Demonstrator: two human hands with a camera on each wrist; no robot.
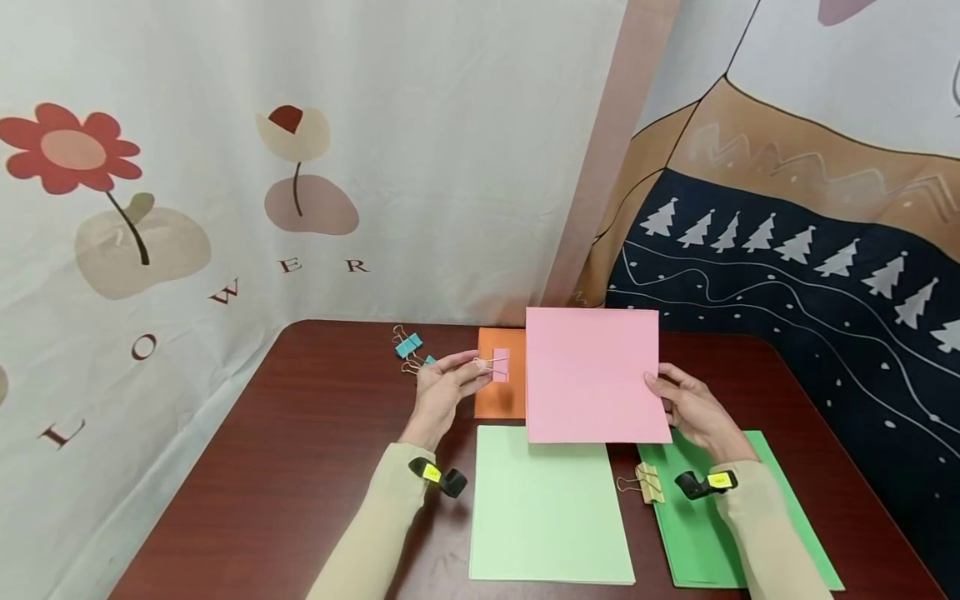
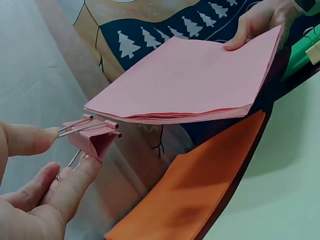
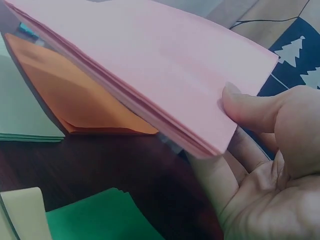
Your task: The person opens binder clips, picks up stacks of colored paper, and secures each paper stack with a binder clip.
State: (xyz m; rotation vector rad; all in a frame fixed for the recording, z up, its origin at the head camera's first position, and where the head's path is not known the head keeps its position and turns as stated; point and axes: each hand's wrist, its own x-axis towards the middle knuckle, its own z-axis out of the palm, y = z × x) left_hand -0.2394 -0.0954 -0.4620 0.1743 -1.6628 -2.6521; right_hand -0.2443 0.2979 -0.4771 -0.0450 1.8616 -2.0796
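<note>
My left hand point(image 1: 444, 392) pinches a pink binder clip point(image 2: 90, 137) by its wire handles, thumb on one and fingers on the other. The clip's mouth faces the left edge of a stack of pink paper point(image 1: 592, 375), a small gap apart in the left wrist view. My right hand point(image 1: 693, 412) grips that stack at its right edge, thumb on top and fingers beneath. The pink stack is raised over the table, its loose sheet edges showing in the right wrist view point(image 3: 150, 110). It overlaps the orange paper point(image 1: 498, 400) and the light green paper point(image 1: 551, 508) in the head view.
Blue binder clips point(image 1: 408, 345) lie at the back of the brown table point(image 1: 300, 467), left of the orange paper. A yellow binder clip point(image 1: 649, 483) sits on the left edge of the dark green paper point(image 1: 705, 533) at right. Printed curtains point(image 1: 450, 167) hang behind.
</note>
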